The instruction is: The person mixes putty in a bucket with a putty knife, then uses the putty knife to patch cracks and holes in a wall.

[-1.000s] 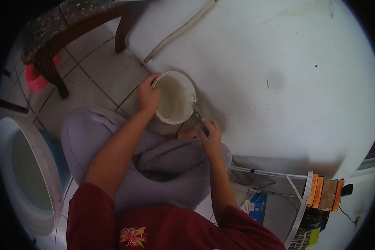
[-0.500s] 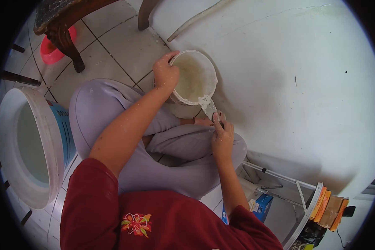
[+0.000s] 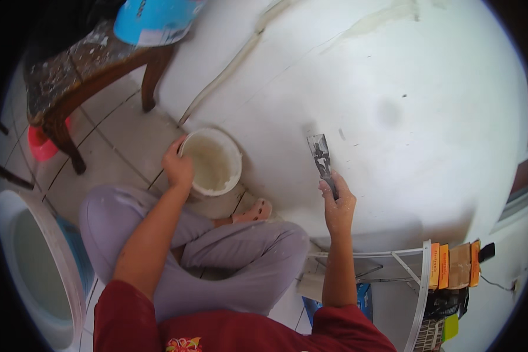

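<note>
My left hand (image 3: pixel 179 167) grips the rim of a white round bucket (image 3: pixel 237 167), which is tilted so that its pale, smeared inside shows. My right hand (image 3: pixel 339 206) is closed round the dark handle of a putty knife (image 3: pixel 321 154). The knife's blade points up and is blotched with dark and light patches; its tip is at or very near the white wall (image 3: pixel 393 170). Just past the tip is a small grey smudge. Whether the blade touches the wall, I cannot tell.
A large white-and-blue tub (image 3: pixel 70 281) stands at my left. Beyond it are a worn wooden bench (image 3: pixel 94 67) with a blue container (image 3: pixel 158 20) on it and a pink bowl (image 3: pixel 41 144). At my right is a metal-framed rack (image 3: pixel 419 287) with orange boxes (image 3: pixel 444 265).
My right hand has lifted the putty knife from the bucket's rim up to the wall. The view has shifted, showing more wall and the blue container. My left hand still holds the bucket.
</note>
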`<state>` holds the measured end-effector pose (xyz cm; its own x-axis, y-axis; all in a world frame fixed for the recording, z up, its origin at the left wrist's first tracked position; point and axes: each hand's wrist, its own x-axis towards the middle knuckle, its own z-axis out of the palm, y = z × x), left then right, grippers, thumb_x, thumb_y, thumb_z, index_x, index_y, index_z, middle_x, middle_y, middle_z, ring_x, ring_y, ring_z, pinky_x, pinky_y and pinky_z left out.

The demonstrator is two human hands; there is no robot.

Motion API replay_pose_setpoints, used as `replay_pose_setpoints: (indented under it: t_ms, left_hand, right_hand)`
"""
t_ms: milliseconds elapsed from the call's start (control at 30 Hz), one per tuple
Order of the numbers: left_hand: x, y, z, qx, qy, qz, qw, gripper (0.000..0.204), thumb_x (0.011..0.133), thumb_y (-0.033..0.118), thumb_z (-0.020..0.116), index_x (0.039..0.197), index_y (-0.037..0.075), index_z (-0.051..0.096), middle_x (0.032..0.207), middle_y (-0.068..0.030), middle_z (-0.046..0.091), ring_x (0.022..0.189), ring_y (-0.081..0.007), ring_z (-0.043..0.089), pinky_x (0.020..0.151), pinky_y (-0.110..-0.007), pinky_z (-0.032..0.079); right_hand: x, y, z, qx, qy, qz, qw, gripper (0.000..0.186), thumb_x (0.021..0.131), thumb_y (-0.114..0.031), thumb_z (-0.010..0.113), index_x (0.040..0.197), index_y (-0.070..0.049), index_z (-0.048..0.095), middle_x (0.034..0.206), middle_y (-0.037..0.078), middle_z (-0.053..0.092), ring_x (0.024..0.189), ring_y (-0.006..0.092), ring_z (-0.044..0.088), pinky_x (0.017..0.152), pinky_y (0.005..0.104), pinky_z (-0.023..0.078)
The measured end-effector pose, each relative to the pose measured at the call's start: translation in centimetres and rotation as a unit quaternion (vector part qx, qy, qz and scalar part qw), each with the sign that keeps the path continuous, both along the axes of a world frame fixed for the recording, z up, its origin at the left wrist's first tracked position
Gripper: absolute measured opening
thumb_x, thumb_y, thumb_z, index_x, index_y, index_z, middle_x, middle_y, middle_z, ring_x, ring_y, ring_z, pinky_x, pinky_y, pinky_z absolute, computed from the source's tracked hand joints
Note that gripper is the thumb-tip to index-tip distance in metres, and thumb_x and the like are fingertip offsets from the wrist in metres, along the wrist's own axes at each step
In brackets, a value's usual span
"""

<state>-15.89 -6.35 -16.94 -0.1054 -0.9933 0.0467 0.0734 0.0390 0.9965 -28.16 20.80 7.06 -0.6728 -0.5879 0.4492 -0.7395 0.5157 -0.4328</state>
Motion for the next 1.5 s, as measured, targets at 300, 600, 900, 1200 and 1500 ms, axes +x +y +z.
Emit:
replay_pose_setpoints:
  t_ms: [300, 600, 900, 1200, 1500]
  left_hand:
    - [0.2, 0.4, 0.6, 0.049, 0.005, -0.013, 0.999, 0.050, 0.076, -0.017, 0.048, 0.119, -0.004, 0.071, 0.114, -0.0197, 0.074, 0.107, -0.0299, 0.071, 0.098, -0.037, 0.053]
    - [-0.7, 0.3, 0.1, 0.070, 0.024, -0.005, 0.997, 0.049, 0.077, -0.017, 0.048, 0.118, -0.003, 0.071, 0.113, -0.0205, 0.074, 0.107, -0.0311, 0.071, 0.096, -0.037, 0.054]
    - [-0.5, 0.8, 0.9, 0.077, 0.034, -0.003, 0.996, 0.051, 0.074, -0.018, 0.047, 0.116, -0.003, 0.072, 0.111, -0.0217, 0.074, 0.107, -0.0320, 0.072, 0.096, -0.037, 0.054]
    - [-1.1, 0.4, -0.5, 0.078, 0.061, 0.000, 0.995, 0.050, 0.074, -0.018, 0.048, 0.115, -0.004, 0.072, 0.111, -0.0214, 0.074, 0.106, -0.0320, 0.072, 0.095, -0.037, 0.054]
    - [-0.1, 0.8, 1.6, 0.082, 0.000, -0.002, 0.997, 0.051, 0.073, -0.017, 0.048, 0.116, -0.003, 0.072, 0.112, -0.0210, 0.074, 0.107, -0.0320, 0.072, 0.096, -0.037, 0.054]
  right_hand:
    - [-0.7, -6.0, 29.9, 0.014, 0.203, 0.004, 0.979, 0.042, 0.095, -0.024, 0.073, 0.137, -0.015, 0.068, 0.078, 0.002, 0.064, 0.057, 0.0079, 0.052, 0.054, 0.0236, 0.045]
    - [-0.7, -11.8, 34.9, 0.084, 0.236, -0.050, 0.967, 0.041, 0.095, -0.030, 0.072, 0.134, -0.017, 0.070, 0.072, 0.003, 0.060, 0.051, 0.0092, 0.049, 0.048, 0.0260, 0.043]
    - [-0.9, -14.9, 32.2, 0.058, 0.255, -0.072, 0.962, 0.040, 0.096, -0.027, 0.069, 0.135, -0.015, 0.069, 0.071, 0.003, 0.061, 0.049, 0.0103, 0.050, 0.048, 0.0274, 0.045]
    - [-1.5, -18.2, 32.6, 0.036, 0.254, -0.023, 0.966, 0.042, 0.096, -0.029, 0.069, 0.136, -0.015, 0.068, 0.070, 0.004, 0.062, 0.051, 0.0106, 0.052, 0.049, 0.0276, 0.046]
    - [0.0, -14.2, 35.1, -0.060, 0.236, 0.026, 0.970, 0.044, 0.094, -0.030, 0.074, 0.134, -0.012, 0.070, 0.071, 0.000, 0.059, 0.052, 0.0084, 0.051, 0.049, 0.0243, 0.041]
